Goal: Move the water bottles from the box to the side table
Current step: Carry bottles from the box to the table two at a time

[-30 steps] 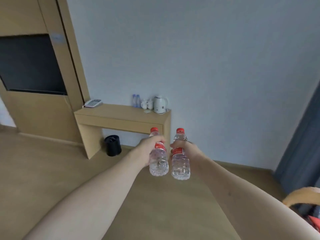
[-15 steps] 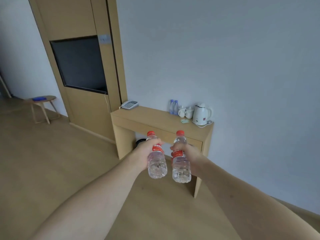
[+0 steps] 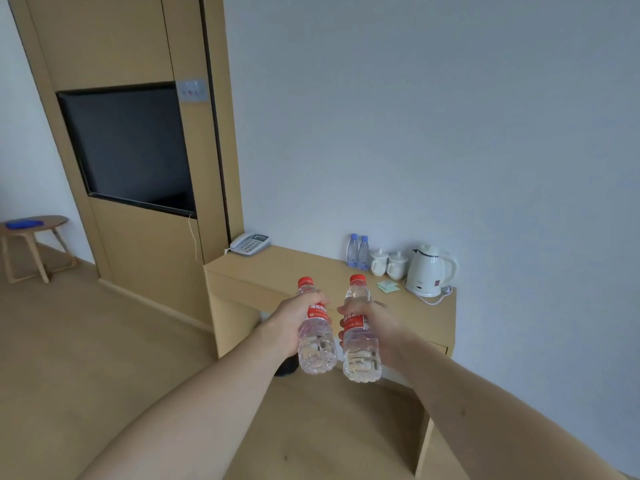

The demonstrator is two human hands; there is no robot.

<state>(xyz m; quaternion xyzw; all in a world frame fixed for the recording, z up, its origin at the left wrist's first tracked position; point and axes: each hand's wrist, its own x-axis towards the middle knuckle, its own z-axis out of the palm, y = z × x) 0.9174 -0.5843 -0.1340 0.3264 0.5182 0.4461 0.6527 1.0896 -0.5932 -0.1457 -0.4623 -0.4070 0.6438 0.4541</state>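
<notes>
Left hand (image 3: 291,323) wraps left bottle (image 3: 317,336) at label; right hand (image 3: 377,327) wraps right bottle (image 3: 360,336) likewise. Both bottles upright, red caps up, side by side, held in air before side table (image 3: 277,275) front edge.

left bottle (image 3: 317,336): clear, red cap, red label with white print
right bottle (image 3: 360,336): clear, red cap, red label with white print
bench (image 3: 277,271): light wood
kettle (image 3: 429,270): white
cups (image 3: 388,263): white
far bottles (image 3: 358,251): clear, blue caps
screen (image 3: 128,147): black
wall (image 3: 433,116): pale grey
floor (image 3: 69,358): tan wood
</notes>
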